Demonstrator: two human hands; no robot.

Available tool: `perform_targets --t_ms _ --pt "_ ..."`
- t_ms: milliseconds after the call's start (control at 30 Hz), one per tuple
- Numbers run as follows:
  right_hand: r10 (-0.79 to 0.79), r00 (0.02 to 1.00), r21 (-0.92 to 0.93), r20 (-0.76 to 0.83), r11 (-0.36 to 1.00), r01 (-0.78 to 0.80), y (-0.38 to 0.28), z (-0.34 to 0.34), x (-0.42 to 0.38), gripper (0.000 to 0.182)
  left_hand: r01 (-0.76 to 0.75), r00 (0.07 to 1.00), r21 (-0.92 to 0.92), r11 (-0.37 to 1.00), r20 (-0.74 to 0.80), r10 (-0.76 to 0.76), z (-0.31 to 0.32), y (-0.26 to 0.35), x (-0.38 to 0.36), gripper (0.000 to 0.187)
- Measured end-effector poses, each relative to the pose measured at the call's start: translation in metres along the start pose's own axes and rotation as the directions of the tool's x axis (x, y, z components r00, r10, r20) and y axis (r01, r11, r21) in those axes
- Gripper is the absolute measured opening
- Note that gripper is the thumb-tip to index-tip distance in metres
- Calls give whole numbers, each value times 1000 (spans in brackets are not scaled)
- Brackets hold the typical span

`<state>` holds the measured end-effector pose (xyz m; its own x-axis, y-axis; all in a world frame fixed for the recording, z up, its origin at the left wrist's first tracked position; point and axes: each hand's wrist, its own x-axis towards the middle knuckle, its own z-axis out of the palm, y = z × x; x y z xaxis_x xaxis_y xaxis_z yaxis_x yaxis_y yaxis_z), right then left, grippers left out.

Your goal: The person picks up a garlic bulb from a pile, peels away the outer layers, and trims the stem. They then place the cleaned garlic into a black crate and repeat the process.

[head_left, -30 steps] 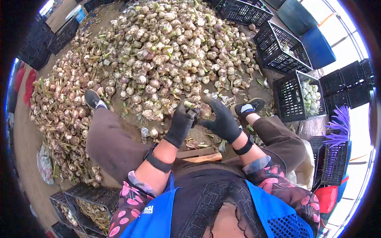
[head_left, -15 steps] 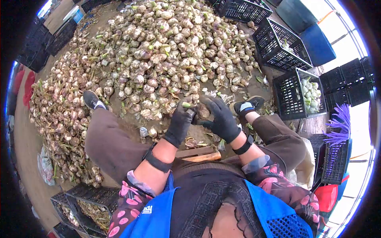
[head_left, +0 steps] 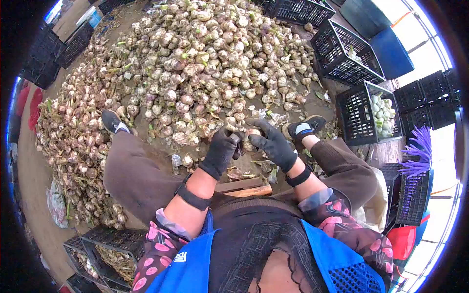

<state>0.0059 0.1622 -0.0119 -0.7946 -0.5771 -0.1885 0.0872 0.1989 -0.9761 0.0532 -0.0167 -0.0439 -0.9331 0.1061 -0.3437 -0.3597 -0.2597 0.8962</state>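
Observation:
Both hands wear dark gloves and are close together in front of the garlic pile [head_left: 205,63]. My left hand [head_left: 221,150] is closed around a small dark object with a grey end [head_left: 235,138]; its kind is mostly hidden by the fingers. A pale pinkish garlic bulb [head_left: 252,132] sits between the hands, with the fingers and thumb of my right hand [head_left: 276,148] closed around it. Loose peelings and leaf scraps [head_left: 237,174] lie on the ground below the hands.
Black crates stand at right, one holding trimmed white garlic [head_left: 383,116] and another [head_left: 347,53] behind it. More crates [head_left: 115,244] with garlic scraps are at lower left. A wooden piece [head_left: 249,191] lies between my legs. Purple strips [head_left: 417,154] hang at right.
My right hand has turned and closed in on the bulb, which now shows a paler, pinkish side. The left hand has barely shifted, and the green stem piece by it no longer shows.

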Motion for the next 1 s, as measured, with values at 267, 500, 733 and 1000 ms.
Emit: perform_targets --t_ms 267,500,733,1000 --pt "28 1000 172 -5 985 -27 14 -9 5 48 -63 995 -345 937 46 84 6 11 -9 34" --pt "-220 968 -253 -122 950 184 3 7 0 45 -137 982 5 991 -128 136 9 13 -6 49" --pt "236 969 645 71 731 -225 33 4 18 31 -295 952 155 943 -37 304 19 16 -11 53" --pt "-209 863 -246 -461 964 102 27 30 10 28 -258 963 -46 965 -97 253 32 10 -16 51"
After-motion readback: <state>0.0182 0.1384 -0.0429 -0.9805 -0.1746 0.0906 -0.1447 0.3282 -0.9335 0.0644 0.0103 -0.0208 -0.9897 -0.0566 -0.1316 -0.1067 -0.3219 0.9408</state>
